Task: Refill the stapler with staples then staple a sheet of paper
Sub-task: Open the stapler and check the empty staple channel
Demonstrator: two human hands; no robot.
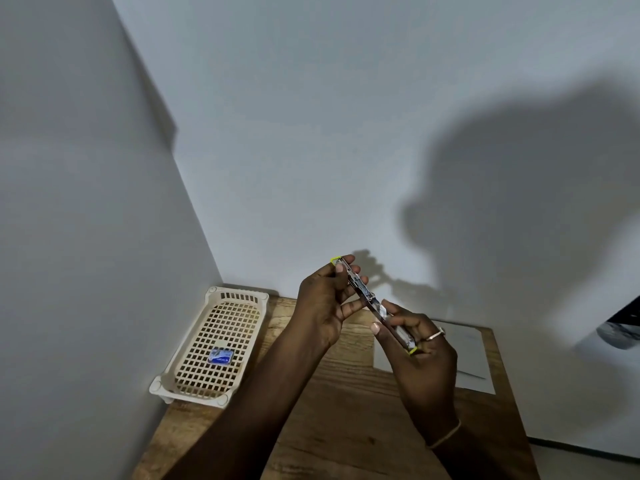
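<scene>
In the head view, the person holds the stapler in the air above the far part of the wooden counter, swung open so that it runs in one long slanted line from upper left to lower right. The left hand grips the upper end, thumb and fingers curled round it near a yellow-green tip. The right hand pinches the lower end, where a second yellow-green tip shows by the palm. A ring sits on one right finger and a thin band on that wrist. The metal channel faces partly toward the camera, but it is too small and blurred to tell whether any staples lie in it.

A cream lattice basket stands at the far left corner of the counter, against the wall. Inside it lies a small blue box of staples; it cannot be told whether the box is open. A white sheet of paper lies flat near the far right edge, well apart from the basket and partly hidden behind the right hand.

Judged from this, the task is at an early stage: the stapler is opened for loading, while the box rests in the basket and neither hand visibly holds a strip. Loading the staples, closing the stapler and stapling the sheet all appear to be left.
</scene>
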